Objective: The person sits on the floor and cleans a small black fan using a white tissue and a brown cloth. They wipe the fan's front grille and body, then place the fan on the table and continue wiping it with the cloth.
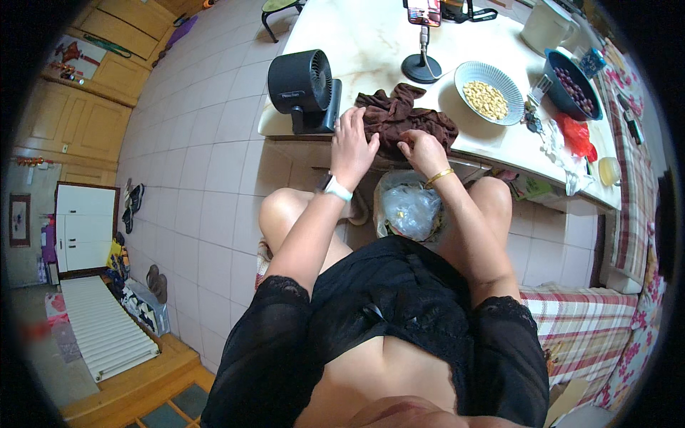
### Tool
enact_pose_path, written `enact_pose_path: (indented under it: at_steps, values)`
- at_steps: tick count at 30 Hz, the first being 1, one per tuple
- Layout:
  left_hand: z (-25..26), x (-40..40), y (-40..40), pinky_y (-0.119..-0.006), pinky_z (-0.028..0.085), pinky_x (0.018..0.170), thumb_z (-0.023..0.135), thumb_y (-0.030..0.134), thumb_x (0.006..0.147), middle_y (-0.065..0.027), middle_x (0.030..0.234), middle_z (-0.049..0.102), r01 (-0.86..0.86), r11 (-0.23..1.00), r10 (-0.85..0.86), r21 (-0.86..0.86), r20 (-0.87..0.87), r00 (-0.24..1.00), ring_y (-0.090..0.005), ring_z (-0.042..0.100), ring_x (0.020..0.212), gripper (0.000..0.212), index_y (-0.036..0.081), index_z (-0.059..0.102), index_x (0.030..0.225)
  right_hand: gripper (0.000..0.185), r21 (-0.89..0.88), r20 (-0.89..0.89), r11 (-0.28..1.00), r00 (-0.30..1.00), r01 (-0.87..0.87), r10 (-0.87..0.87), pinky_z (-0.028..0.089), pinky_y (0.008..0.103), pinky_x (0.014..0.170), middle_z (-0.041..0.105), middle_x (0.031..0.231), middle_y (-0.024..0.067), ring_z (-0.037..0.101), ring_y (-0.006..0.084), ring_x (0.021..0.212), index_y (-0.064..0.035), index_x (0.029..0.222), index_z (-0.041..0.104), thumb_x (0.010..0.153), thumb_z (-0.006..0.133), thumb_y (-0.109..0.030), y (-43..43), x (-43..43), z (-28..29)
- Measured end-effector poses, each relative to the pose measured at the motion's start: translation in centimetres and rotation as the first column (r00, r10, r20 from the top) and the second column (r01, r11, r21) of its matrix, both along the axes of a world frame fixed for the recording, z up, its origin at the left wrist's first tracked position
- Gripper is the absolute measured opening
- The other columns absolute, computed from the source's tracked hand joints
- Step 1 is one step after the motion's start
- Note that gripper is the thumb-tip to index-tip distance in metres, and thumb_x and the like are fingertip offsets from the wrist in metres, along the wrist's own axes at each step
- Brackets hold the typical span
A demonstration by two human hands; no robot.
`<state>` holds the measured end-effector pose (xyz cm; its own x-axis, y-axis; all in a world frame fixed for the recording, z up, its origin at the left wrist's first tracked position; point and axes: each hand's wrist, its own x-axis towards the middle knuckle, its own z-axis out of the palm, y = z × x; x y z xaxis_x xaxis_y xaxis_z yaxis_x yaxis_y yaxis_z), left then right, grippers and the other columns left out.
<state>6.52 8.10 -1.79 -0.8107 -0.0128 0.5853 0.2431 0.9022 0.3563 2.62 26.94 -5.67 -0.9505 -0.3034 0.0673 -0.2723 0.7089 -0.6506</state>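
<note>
A crumpled dark brown cloth (398, 117) lies at the near edge of a white marble-look table (364, 37). On its left end rests my left hand (351, 142), fingers slightly spread, with a watch and a pale green band at the wrist. My right hand (425, 152), a gold bracelet behind it, is at the cloth's near edge with thumb and fingers curled in; whether it pinches the fabric cannot be told. A black desk fan (299, 83) stands just left of the cloth. A pale ribbed bowl (514, 88) of peeled nuts or beans sits to the right.
A phone (424, 12) stands on a round-based stand (421, 68) behind the cloth. Farther right are a blue bowl (551, 80) of grapes, a red plastic bag (572, 136), keys and a pitcher (540, 27). A lined bin (411, 208) is between my knees, beside a plaid-covered seat (588, 315).
</note>
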Motion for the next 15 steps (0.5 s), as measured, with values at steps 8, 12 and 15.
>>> enact_pose_path:
  at_steps: [8, 12, 15]
  values:
    - [-0.2, -4.8, -0.8, -0.035, 0.055, 0.062, 0.06, 0.014, 0.099, -0.0128, 0.081, 0.07, -0.001, 0.853, -0.058, 0.522, 0.097, 0.994, -0.0212, 0.068, 0.069, 0.015, 0.0, 0.059, 0.098, 0.053, -0.265, -0.136, 0.957, 0.987, -0.117, 0.083, 0.048, 0.0411, 0.103, 0.063, 0.128, 0.022, 0.06, 0.0363, 0.12, -0.0025, 0.131, 0.059, 0.085, 0.074, -0.025, -1.0, 1.8, 1.3]
    - [5.7, -5.6, 3.7, -0.027, 0.057, 0.068, 0.057, 0.013, 0.102, -0.009, 0.099, 0.066, 0.076, 0.279, -0.281, 0.957, 0.005, 0.96, -0.0151, 0.066, 0.083, 0.016, -0.002, 0.056, 0.108, 0.063, -0.327, -0.359, 0.943, 0.931, -0.06, -0.065, 0.049, 0.0432, 0.1, 0.059, 0.127, 0.0296, 0.059, 0.0409, 0.12, 0.0003, 0.135, 0.053, 0.084, 0.075, -0.029, -3.3, -1.3, 2.3]
    - [7.6, -5.4, 2.7, -0.028, 0.056, 0.078, 0.057, 0.009, 0.102, -0.0106, 0.098, 0.067, 0.204, 0.215, -0.301, 0.955, -0.133, 0.944, -0.0158, 0.067, 0.084, 0.014, -0.003, 0.057, 0.109, 0.033, -0.465, -0.056, 0.882, 0.991, 0.083, -0.123, 0.052, 0.0426, 0.079, 0.066, 0.092, 0.0318, 0.066, 0.0452, 0.089, 0.0074, 0.106, 0.067, 0.088, 0.066, -0.02, -5.3, -1.8, 8.5]
